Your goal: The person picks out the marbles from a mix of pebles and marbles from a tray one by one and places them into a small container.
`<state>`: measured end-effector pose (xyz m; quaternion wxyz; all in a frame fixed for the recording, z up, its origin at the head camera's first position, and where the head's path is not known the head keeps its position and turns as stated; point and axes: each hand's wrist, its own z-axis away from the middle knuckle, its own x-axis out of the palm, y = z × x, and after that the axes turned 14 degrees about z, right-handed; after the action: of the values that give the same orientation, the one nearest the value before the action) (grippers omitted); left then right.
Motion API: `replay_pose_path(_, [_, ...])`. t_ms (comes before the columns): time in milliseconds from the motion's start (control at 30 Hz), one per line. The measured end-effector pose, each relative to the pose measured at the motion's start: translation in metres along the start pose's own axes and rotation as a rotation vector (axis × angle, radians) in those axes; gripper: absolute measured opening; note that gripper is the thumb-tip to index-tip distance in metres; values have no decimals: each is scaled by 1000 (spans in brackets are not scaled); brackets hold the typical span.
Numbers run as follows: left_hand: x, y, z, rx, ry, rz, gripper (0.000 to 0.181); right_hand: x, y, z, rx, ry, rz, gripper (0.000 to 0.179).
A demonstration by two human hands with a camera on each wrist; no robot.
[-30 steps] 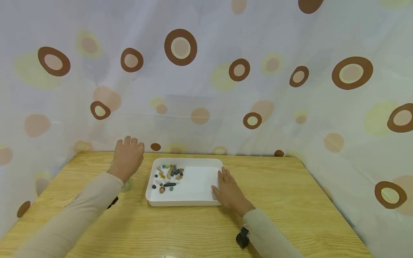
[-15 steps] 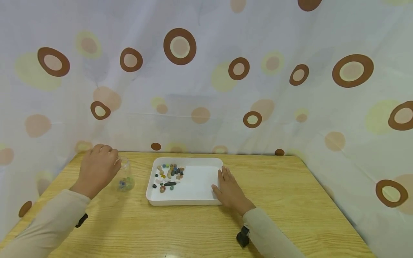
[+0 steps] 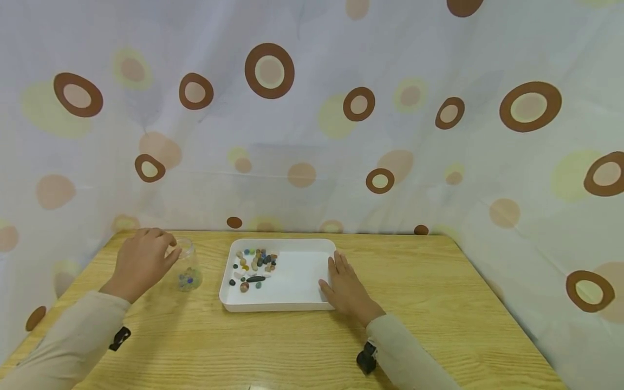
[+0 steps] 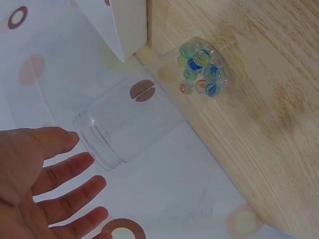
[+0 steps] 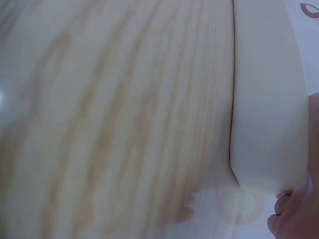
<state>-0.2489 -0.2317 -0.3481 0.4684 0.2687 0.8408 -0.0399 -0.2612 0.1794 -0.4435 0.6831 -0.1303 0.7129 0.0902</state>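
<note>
A clear jar (image 3: 187,265) stands upright on the table toward the left, with several glass marbles (image 4: 202,64) at its bottom. My left hand (image 3: 141,262) is right beside the jar's mouth, its fingers relaxed, spread and holding nothing. In the left wrist view its thumb and forefinger tips are close to the threaded rim. A white tray (image 3: 302,276) lies right of the jar, with small stones and beads (image 3: 255,262) scattered in its left half. My right hand (image 3: 348,287) rests on the tray's right rim, fingers stretched along it and thumb over the inside.
Both things stand on a wood-grain table (image 3: 283,346). Behind it and at its sides hangs a pale curtain (image 3: 302,135) with brown ringed spots. A dark wrist device (image 3: 366,358) hangs under the right sleeve.
My left hand, first curled above the jar, has moved left and down, uncovering the jar, and its fingers have loosened. My right hand has stayed on the tray's rim.
</note>
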Motion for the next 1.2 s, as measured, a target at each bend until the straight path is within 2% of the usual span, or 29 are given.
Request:
replay_pose_path(467, [0, 1, -7, -31, -22, 38, 15, -6, -3, 1, -3, -6, 0, 68])
replay_pose_path(667, [7, 12, -21, -5, -35, 38, 15, -6, -1, 1, 6, 3, 19, 68])
replay_pose_path(833, [26, 26, -40, 19, -77, 65, 17, -6, 0, 0, -2, 6, 26, 68])
replay_pose_path(967, [48, 37, -53, 28, -135, 122, 17, -5, 0, -1, 3, 2, 20, 68])
replay_pose_path(1200, [85, 49, -62, -9, -249, 174, 20, -4, -3, 2, 4, -3, 9, 68])
